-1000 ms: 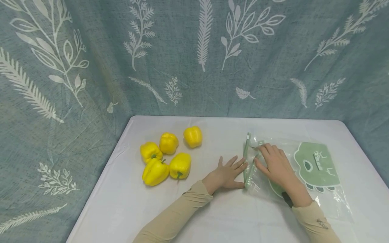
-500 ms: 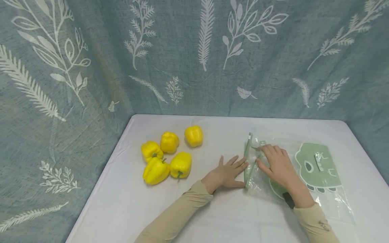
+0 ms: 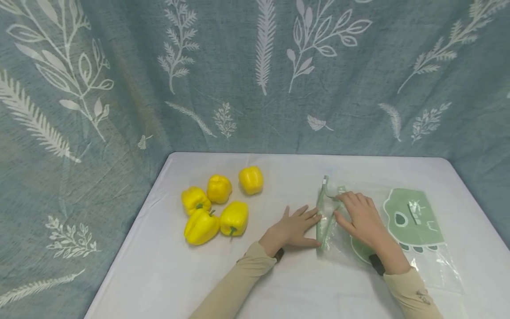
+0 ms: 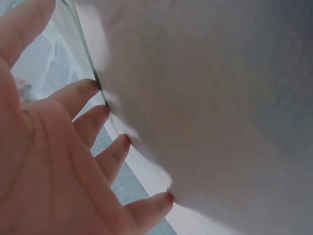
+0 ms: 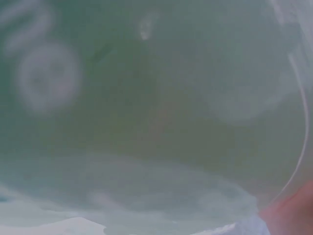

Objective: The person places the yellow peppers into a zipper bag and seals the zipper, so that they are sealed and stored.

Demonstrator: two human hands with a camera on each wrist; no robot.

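A clear zip bag [image 3: 402, 270] printed with a green cartoon figure lies flat on the right part of the table, its green-edged mouth towards the left. My left hand [image 3: 292, 230] has its fingers spread, and its fingertips touch the lower green edge of the mouth; the left wrist view shows those fingertips [image 4: 101, 110] along that edge. With thumb and fingers, my right hand [image 3: 364, 221] holds the upper lip, drawn back to the right so the mouth gapes. Its exact fingertip contact is hidden. The right wrist view is filled by the blurred green print [image 5: 146, 98].
Several yellow bell peppers [image 3: 234, 218] sit in a loose group on the left of the white-covered table [image 3: 159, 274]. One pepper [image 3: 251, 180] stands slightly apart at the back. A blue-green leaf-patterned curtain [image 3: 239, 66] hangs behind and to the left.
The head view shifts slightly. Both hands stay nearly where they were on the bag, and the peppers have not moved.
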